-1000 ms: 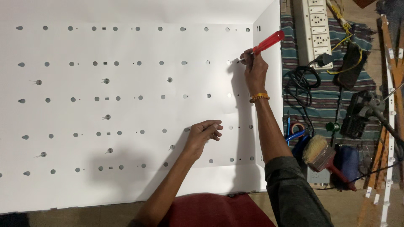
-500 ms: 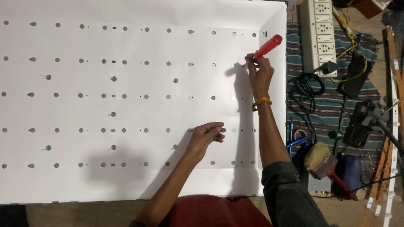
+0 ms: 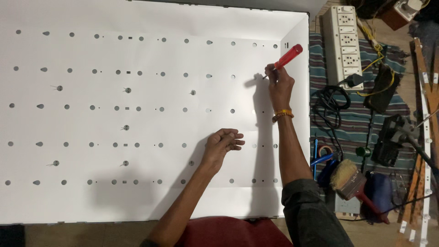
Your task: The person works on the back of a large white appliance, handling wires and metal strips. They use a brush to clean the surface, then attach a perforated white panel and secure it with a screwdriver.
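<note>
**Mia:** What was the biggest thing there?

**Tom:** A big white sheet [image 3: 137,123] full of little round holes. It lay flat and filled most of the view. Its right edge was folded up like a wall.

**Mia:** And beside it?

**Tom:** A striped cloth [image 3: 347,119] with tools on it. There was a long white plug strip [image 3: 343,43], a black coiled cable [image 3: 327,98] and a brush [image 3: 350,180] with pale bristles.

**Mia:** What did the hands do?

**Tom:** The right hand [image 3: 280,87] had its grip closed around a red screwdriver [image 3: 287,57]. The tip touched the sheet near the top right, by a small hole. The left hand [image 3: 223,142] rested on the sheet lower down. Its fingers were curled loosely and it held nothing.

**Mia:** Did anything change?

**Tom:** A little. Half a second before, the right hand looked much the same, up by the sheet's right edge. The left hand had stayed where it was. So I think the person was working at that one spot, with the other hand keeping the sheet flat.
</note>
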